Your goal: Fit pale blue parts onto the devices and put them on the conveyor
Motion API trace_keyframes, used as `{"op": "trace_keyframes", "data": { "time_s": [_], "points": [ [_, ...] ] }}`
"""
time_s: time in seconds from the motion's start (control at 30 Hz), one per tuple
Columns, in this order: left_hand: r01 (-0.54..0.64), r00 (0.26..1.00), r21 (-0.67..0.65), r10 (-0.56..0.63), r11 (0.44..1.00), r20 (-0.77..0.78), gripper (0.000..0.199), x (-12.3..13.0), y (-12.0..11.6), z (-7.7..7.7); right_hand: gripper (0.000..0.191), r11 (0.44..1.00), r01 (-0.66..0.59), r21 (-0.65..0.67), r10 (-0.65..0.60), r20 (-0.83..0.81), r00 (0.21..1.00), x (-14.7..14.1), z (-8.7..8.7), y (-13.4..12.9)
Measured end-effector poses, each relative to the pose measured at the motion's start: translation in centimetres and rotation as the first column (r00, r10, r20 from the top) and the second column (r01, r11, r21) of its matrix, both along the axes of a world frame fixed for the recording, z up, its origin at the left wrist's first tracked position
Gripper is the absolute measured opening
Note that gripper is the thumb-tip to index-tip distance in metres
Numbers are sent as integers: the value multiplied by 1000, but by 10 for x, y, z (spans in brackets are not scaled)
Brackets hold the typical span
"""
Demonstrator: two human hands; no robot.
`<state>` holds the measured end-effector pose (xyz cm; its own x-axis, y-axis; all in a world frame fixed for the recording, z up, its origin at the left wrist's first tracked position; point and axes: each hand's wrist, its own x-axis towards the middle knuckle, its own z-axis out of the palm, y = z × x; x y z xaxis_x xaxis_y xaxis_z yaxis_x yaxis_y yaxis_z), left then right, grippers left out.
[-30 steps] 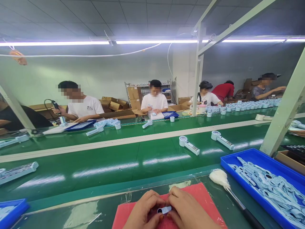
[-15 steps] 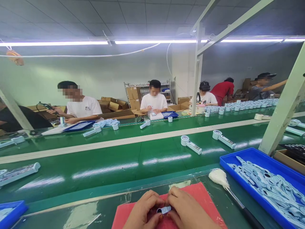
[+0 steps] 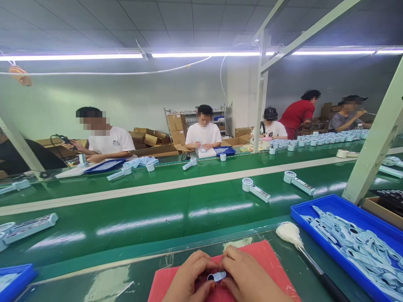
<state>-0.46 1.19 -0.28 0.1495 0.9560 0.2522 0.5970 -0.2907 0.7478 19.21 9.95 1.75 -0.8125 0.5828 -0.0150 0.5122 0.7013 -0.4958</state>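
Both the left hand (image 3: 189,279) and the right hand (image 3: 248,279) pinch a small pale-blue plastic part (image 3: 217,276) between their fingertips over the red mat (image 3: 267,256) on the table, where uneven pressure could flick it out of reach.

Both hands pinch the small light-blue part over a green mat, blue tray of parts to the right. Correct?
Not quite: the mat under the hands is red, not green, as the head view shows. The left hand and right hand do pinch the small light-blue part, and the blue tray lies to the right.
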Motion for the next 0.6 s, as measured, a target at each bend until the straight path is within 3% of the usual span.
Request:
{"op": "trace_keyframes", "data": {
  "time_s": [0.6],
  "points": [
    [-3,1000,-35,3,999,4,21,0,-1,1,24,999,-6,-39,7,3,1000,1,7,-2]
  ]
}}
